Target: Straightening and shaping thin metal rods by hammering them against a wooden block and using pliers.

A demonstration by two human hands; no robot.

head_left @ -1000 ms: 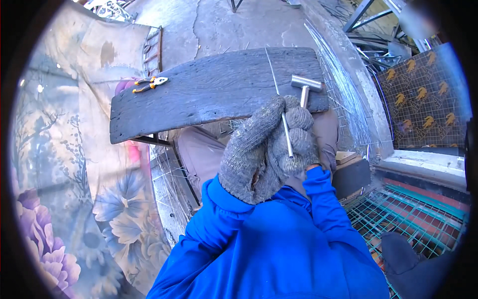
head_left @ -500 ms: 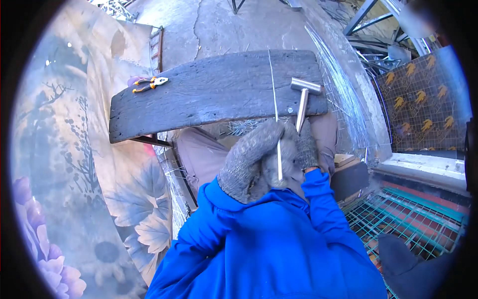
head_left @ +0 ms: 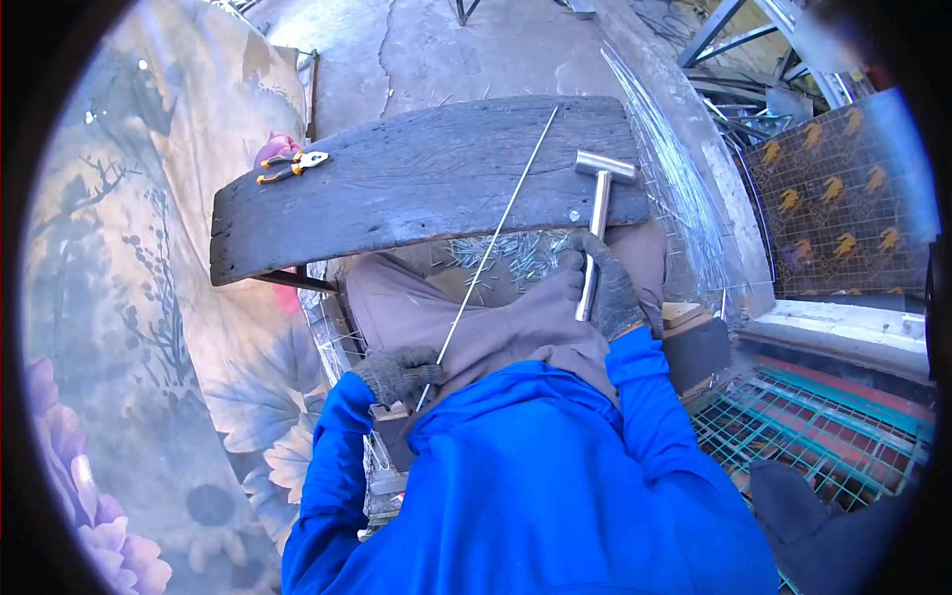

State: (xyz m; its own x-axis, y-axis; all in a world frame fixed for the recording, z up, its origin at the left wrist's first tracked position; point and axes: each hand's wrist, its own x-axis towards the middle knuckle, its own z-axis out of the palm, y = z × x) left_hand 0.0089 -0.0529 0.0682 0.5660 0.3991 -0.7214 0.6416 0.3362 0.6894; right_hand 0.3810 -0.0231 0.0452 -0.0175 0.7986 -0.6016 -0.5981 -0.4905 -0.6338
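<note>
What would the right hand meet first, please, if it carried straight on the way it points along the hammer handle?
The right hand points up the hammer handle, toward the dark wooden plank. It would probably meet the plank's near edge first, then the hammer head resting on it. Depth is uncertain here.

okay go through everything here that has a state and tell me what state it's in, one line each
Left hand: gloved, shut on the rod's near end.
Right hand: gloved, shut on the hammer handle.
Rod: straight, lying slantwise across the plank.
Hammer: head resting on the plank.
Pliers: lying unheld at the plank's left end.
Plank: flat, weathered.
Nails: loose pile under the plank's near edge.
</note>
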